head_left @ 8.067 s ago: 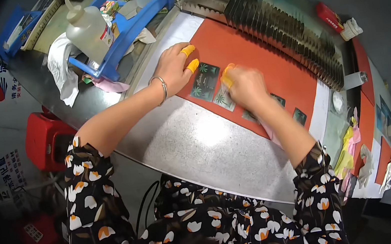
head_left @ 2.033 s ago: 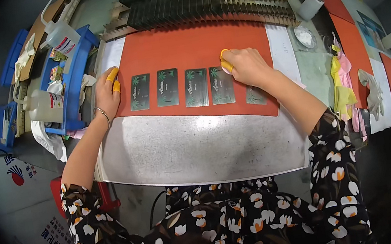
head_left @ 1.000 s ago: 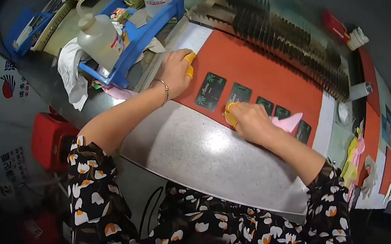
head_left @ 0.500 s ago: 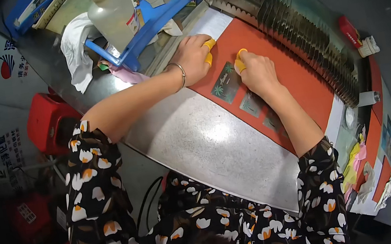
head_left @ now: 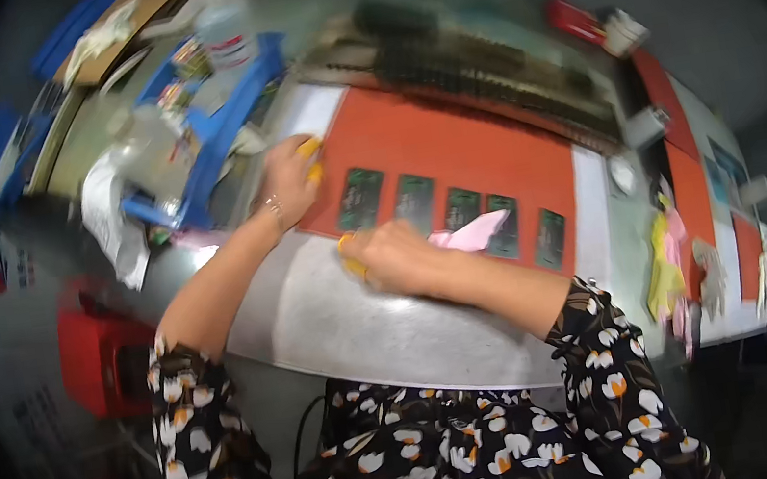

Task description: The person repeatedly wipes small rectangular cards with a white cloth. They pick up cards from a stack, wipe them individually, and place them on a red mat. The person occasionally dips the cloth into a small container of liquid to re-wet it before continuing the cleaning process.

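Several dark green cards (head_left: 414, 201) with pale print lie in a slanting row along the near side of an orange-red mat (head_left: 457, 134). At the mat's left edge rests my left hand (head_left: 287, 180), yellow covers on its fingertips, thumb and finger apart with nothing seen between them. My right hand (head_left: 391, 256), also with yellow finger covers, is curled low at the mat's near edge, just below the left cards. A pink cloth (head_left: 476, 232) trails from beneath this hand over the middle cards; the gripped part is hidden. Motion blurs both hands.
A rack of upright dark plates (head_left: 477, 67) runs along the mat's far side. At left stand a blue tray (head_left: 223, 130) with bottles and a white cloth (head_left: 111, 221). A red stool (head_left: 103, 351) is beside the table. Yellow and pink cloths (head_left: 662, 267) hang at right.
My right hand has swept left and nearer across the cards, uncovering the row, and the pink cloth now shows. My left hand stays at the mat's left edge. The view has turned right.
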The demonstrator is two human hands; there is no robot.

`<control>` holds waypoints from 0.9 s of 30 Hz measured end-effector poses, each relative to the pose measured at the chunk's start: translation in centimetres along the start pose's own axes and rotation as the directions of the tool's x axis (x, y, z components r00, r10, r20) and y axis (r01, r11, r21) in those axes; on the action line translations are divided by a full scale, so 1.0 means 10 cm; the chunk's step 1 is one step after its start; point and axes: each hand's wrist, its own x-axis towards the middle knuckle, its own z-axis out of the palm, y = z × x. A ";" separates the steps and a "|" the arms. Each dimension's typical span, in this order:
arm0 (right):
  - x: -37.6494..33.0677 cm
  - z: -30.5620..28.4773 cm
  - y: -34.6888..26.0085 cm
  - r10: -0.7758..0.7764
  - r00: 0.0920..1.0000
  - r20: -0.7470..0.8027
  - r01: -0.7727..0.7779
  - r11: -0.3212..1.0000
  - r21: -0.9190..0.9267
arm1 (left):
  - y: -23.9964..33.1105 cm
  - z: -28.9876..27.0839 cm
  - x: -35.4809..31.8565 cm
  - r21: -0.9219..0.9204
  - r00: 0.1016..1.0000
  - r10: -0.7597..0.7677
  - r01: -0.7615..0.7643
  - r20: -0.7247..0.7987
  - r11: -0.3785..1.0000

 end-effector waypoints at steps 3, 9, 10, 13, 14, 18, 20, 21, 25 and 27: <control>-0.58 -0.48 -0.14 0.042 0.979 -0.198 -0.020 0.993 0.113 | -0.16 -0.02 -0.10 -0.069 0.997 -0.049 0.053 0.058 0.996; -2.36 -0.98 0.20 0.650 0.603 -0.462 -0.587 0.754 0.295 | 0.73 -0.30 -0.07 -0.224 0.991 -0.056 0.083 0.122 0.971; -2.63 -1.04 0.21 0.817 0.479 -0.321 -0.565 0.567 0.600 | 1.07 -0.32 -0.12 -0.425 0.967 -0.018 0.128 0.253 0.896; -3.31 -0.90 0.45 0.805 0.310 -0.505 -0.480 0.592 0.648 | 2.13 -0.48 -0.27 -0.594 0.695 0.339 0.158 0.634 0.788; -3.37 -0.86 0.49 0.811 0.272 -0.518 -0.466 0.582 0.666 | 2.34 -0.43 -0.38 -0.675 0.521 0.492 0.246 0.697 0.696; -3.49 -0.68 0.71 0.814 0.233 -0.532 -0.385 0.579 0.718 | 2.68 -0.09 -1.04 -0.474 0.224 0.485 0.734 0.845 0.487; -3.55 -0.59 0.84 0.815 0.254 -0.521 -0.367 0.580 0.727 | 2.71 0.00 -1.14 -0.473 0.206 0.494 0.721 0.845 0.506; -3.57 -0.54 0.88 0.821 0.251 -0.513 -0.317 0.571 0.758 | 2.71 0.02 -1.17 -0.574 0.259 0.544 0.603 0.798 0.555; -3.59 -0.55 0.96 0.847 0.272 -0.457 -0.216 0.516 0.829 | 2.74 -0.03 -1.17 -0.649 0.253 0.611 0.463 0.750 0.604; -3.61 -0.60 0.94 0.824 0.321 -0.467 -0.260 0.551 0.793 | 2.73 -0.10 -1.12 -0.645 0.209 0.623 0.418 0.754 0.640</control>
